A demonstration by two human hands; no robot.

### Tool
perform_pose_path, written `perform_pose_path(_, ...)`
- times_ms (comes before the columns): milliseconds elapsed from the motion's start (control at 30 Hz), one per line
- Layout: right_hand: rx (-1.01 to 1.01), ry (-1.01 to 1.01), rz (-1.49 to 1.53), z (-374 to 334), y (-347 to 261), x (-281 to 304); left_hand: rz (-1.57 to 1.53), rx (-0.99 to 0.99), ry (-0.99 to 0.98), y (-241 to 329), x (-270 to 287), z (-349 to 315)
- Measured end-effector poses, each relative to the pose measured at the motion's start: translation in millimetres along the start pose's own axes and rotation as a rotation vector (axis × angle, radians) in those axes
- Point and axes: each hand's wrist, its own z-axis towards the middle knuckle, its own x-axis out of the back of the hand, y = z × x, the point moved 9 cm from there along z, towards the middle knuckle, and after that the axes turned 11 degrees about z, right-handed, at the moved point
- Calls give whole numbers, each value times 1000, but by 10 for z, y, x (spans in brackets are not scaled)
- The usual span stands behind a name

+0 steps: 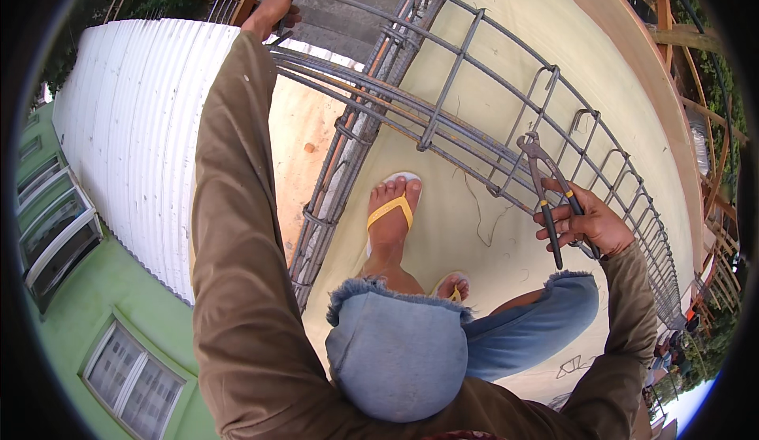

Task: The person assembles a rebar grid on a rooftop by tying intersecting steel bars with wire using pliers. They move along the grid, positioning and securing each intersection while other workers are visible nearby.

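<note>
At the upper left my left hand [273, 15] reaches far out. Its fingers are curled around a thin steel reinforcing bar at the near end of a rebar cage [443, 112]. In my right hand [597, 222] is a pair of end-cutting pincers [545, 171] with black and yellow handles. The fingers wrap the handles, which stand apart. The jaws point up and lie in front of the cage's bars. Long ribbed bars and bent stirrups form the cage, which stretches away to the lower right.
A second run of rebar [348, 132] crosses the first. My feet, in yellow-strapped flip-flops [391, 207], stand on a pale board deck [427, 226]. Bits of loose wire [482, 222] lie there. White corrugated sheeting [134, 124] and a green building [87, 313] are at left.
</note>
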Motion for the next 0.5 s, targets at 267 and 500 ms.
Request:
perform_pose_path(267, 34, -105, 22, -120, 671, -92, 373, -112, 399, 101, 486, -28)
perform_pose_path(500, -85, -82, -35, -64, 1524, -280, 87, -1015, 576, 1737, -782, -2661)
